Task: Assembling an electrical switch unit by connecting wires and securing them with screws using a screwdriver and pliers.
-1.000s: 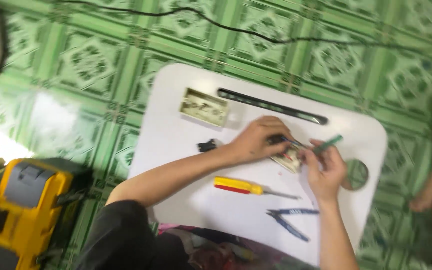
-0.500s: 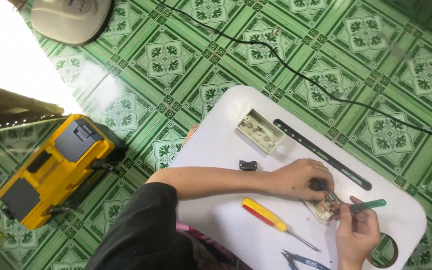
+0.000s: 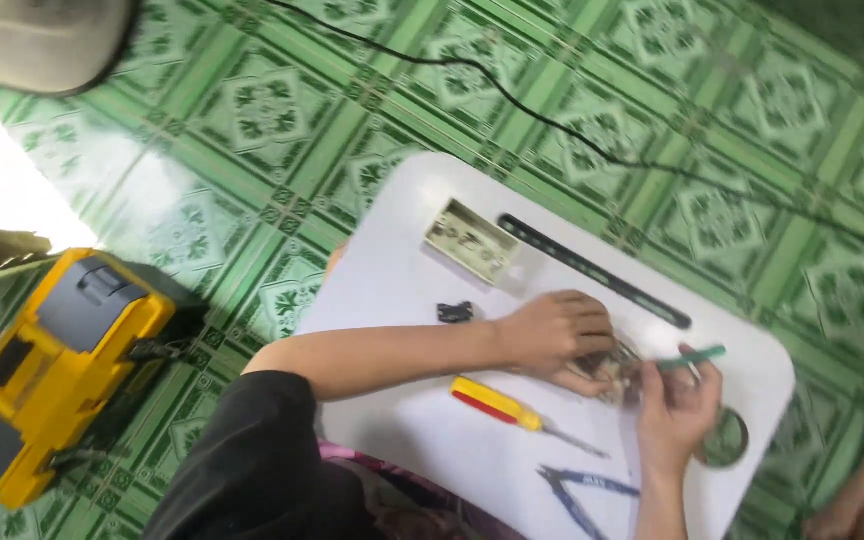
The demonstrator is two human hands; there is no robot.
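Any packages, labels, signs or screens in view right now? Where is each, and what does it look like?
No signs or screens in view.
Yellow case: on the green tiled floor, left of the white table; boxy, yellow with black panels.
Pale rectangular box: top of the table, beside the long black strip; any label is too blurred to tell.

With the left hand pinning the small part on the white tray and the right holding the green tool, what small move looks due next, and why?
Probably easing the green tool tip into the small part. The left hand presses that part onto the white tray, and the right hand grips the tool angled toward it; whether the tip already touches is hidden.
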